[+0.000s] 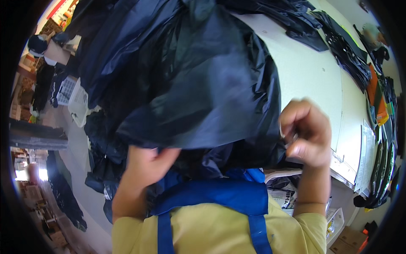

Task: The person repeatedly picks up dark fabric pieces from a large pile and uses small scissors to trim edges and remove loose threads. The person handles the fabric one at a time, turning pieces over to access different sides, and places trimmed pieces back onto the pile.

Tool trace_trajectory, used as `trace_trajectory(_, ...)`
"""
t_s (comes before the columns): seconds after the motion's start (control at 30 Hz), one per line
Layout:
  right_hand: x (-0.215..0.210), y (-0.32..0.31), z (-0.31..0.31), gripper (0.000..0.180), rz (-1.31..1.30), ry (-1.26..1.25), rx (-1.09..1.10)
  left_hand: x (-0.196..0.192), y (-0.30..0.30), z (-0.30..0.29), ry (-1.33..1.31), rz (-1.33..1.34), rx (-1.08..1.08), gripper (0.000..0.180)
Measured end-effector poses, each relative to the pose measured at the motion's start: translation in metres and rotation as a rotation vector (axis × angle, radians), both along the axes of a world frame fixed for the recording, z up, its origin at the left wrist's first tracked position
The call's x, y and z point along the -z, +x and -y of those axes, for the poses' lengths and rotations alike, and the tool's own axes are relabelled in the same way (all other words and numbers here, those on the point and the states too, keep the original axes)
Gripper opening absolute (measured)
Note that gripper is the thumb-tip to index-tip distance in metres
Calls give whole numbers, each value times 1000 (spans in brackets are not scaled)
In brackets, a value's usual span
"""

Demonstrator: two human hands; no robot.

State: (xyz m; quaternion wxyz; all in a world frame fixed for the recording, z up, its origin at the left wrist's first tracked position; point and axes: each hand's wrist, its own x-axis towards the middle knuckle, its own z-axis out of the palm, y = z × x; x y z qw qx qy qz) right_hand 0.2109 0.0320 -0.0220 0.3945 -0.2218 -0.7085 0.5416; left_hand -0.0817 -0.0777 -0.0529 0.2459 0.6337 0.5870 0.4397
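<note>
The fingers of the right hand (305, 133) are curled tight and pinch the right edge of a big dark navy fabric (186, 80). The left hand (148, 163) goes under the lower edge of this fabric; its fingers are hidden there, so their state cannot be told. The fabric is lifted in front of the person's chest, above the blue apron (211, 197), and hangs over the near side of a white table (304, 67). More dark pieces (338, 42) lie on the table behind the fabric.

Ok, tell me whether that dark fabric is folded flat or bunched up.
Bunched up: the dark fabric billows in loose creases, lifted off the table by the left hand and right hand.
</note>
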Motion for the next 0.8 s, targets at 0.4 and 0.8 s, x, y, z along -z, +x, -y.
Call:
trace_trajectory(0.4,41,76,-228,25,1000,706,629,-93,-28,-41,347,-514,-390,31)
trace_trajectory(0.8,-45,-28,-114,26,357,270,-64,-24,48,-113,124,-34,356,103)
